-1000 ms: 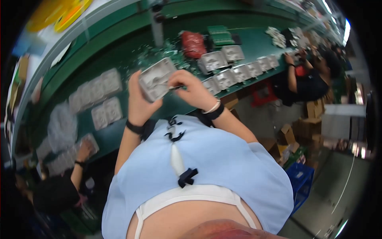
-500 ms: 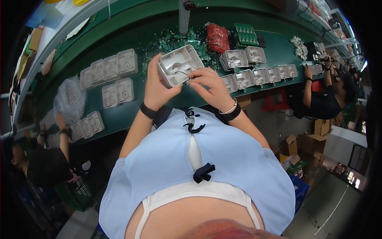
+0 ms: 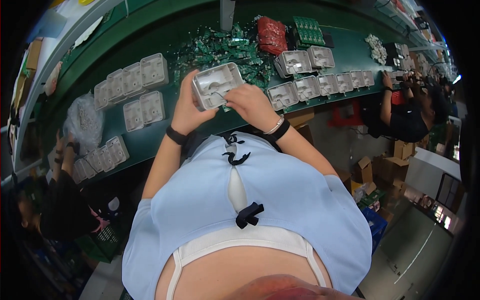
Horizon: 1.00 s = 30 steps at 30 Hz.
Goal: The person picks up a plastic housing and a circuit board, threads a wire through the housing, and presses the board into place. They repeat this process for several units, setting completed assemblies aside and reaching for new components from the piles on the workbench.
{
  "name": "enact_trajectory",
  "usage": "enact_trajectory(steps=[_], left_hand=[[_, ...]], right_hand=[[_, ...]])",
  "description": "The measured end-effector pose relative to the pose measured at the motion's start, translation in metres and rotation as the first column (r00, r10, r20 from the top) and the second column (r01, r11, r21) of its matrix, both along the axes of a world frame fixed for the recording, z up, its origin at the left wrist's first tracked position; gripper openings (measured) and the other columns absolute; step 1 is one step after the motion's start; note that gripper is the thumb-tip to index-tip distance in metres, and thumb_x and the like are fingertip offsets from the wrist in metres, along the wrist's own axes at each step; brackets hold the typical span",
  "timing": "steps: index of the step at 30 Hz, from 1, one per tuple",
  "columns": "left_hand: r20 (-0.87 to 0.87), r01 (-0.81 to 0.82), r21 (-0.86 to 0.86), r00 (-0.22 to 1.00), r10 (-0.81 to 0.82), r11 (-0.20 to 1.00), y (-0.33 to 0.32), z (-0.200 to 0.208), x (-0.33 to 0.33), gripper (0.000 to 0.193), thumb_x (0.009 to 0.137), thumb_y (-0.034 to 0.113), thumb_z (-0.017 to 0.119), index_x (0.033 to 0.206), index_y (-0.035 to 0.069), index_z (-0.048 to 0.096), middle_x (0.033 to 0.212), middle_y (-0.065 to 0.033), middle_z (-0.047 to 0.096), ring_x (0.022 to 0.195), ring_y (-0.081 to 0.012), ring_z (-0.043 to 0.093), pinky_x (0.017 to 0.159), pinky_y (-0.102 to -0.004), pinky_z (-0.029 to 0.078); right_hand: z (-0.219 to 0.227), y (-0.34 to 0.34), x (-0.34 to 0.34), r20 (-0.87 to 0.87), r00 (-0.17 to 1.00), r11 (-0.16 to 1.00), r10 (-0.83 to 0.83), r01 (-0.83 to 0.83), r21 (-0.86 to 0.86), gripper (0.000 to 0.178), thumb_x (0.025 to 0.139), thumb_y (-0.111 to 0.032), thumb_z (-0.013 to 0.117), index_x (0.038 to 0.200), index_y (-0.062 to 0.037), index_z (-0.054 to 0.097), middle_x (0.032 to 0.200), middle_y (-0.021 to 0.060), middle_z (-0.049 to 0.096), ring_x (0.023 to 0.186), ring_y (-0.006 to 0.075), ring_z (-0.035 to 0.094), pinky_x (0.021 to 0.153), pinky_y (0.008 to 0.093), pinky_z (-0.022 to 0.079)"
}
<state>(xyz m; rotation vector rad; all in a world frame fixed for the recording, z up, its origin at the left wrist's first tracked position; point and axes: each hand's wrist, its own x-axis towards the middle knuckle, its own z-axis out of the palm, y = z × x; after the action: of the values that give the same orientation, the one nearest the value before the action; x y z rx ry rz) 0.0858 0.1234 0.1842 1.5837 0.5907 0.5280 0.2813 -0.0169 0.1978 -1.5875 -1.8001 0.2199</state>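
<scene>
A square white plastic housing (image 3: 216,82), its hollow side toward me, is held up over the bench. My left hand (image 3: 188,107) grips it along the left side, thumb at the lower edge. At its lower right corner my right hand (image 3: 251,104) pinches a thin wire (image 3: 220,96) that runs out of the inside. A bit of green circuit board (image 3: 227,108) shows just under those fingertips, partly hidden by them. Behind the housing lies a loose heap of small green circuit boards (image 3: 235,47).
More white housings (image 3: 132,80) stand in rows to the left, and others (image 3: 306,87) line the right front edge. A red bag (image 3: 272,36) and a green board panel (image 3: 308,31) lie behind. Co-workers sit on both sides; a clear bag (image 3: 84,122) is near the left one.
The view has shifted slightly. My hands and the housing sit a little nearer the front of the board heap, more of which shows. My right hand has turned more back-up, still pinching the wire.
</scene>
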Motion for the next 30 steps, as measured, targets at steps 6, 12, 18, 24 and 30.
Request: enact_trajectory(steps=[6, 12, 18, 24, 30], left_hand=[[-0.192, 0.052, 0.01, 0.98, -0.049, 0.999, 0.005, -0.017, -0.015, 0.111, 0.065, 0.012, 0.09, 0.158, 0.008, 0.029, 0.15, -0.0196, 0.047, 0.129, -0.0325, 0.06, 0.099, -0.0399, 0.057], [-0.283, 0.141, 0.355, 0.958, -0.038, 0.924, 0.005, -0.058, -0.019, 0.115, 0.069, 0.009, 0.089, 0.161, 0.013, 0.021, 0.132, -0.0192, 0.062, 0.097, -0.0227, 0.075, 0.083, -0.0356, 0.061], [-0.372, 0.247, 0.147, 0.911, -0.178, 0.958, -0.012, -0.1, -0.011, 0.114, 0.072, 0.011, 0.092, 0.161, 0.011, 0.02, 0.128, -0.0185, 0.064, 0.092, -0.0238, 0.074, 0.079, -0.0365, 0.06], [-0.357, 0.397, -0.202, 0.821, -0.445, 0.895, -0.019, -0.134, -0.007, 0.102, 0.079, 0.014, 0.088, 0.159, 0.008, 0.025, 0.141, -0.0205, 0.054, 0.104, -0.0261, 0.069, 0.089, -0.0387, 0.057], [-0.39, 0.283, 0.042, 0.888, -0.245, 0.958, -0.003, -0.149, -0.044, 0.081, 0.084, 0.015, 0.085, 0.152, 0.007, 0.041, 0.133, -0.0165, 0.06, 0.102, -0.0268, 0.069, 0.088, -0.0381, 0.056]], right_hand=[[-0.029, -0.004, -0.013, 0.073, 0.996, 0.999, 0.052, -0.051, -0.009, 0.021, 0.085, -0.008, 0.073, 0.106, -0.0092, 0.071, 0.101, 0.0035, 0.071, 0.095, 0.0257, 0.066, 0.084, 0.0394, 0.05], [-0.053, -0.006, -0.015, 0.139, 0.986, 0.992, 0.096, -0.083, -0.092, 0.024, 0.081, -0.006, 0.07, 0.105, -0.0096, 0.071, 0.098, 0.0022, 0.07, 0.095, 0.024, 0.066, 0.081, 0.0383, 0.052], [-0.105, -0.038, -0.011, 0.17, 0.978, 0.983, 0.122, -0.095, -0.159, 0.023, 0.082, -0.009, 0.064, 0.104, -0.0109, 0.07, 0.098, 0.0016, 0.068, 0.095, 0.0224, 0.065, 0.076, 0.0373, 0.055], [-0.134, -0.067, 0.009, 0.194, 0.965, 0.957, 0.177, -0.123, -0.264, 0.028, 0.078, -0.003, 0.067, 0.105, -0.0096, 0.071, 0.097, 0.0042, 0.069, 0.095, 0.024, 0.067, 0.077, 0.0365, 0.057], [-0.143, -0.083, 0.041, 0.26, 0.957, 0.962, 0.131, -0.06, -0.266, 0.027, 0.079, -0.004, 0.065, 0.105, -0.0094, 0.073, 0.1, 0.004, 0.072, 0.098, 0.0233, 0.068, 0.077, 0.038, 0.058]])
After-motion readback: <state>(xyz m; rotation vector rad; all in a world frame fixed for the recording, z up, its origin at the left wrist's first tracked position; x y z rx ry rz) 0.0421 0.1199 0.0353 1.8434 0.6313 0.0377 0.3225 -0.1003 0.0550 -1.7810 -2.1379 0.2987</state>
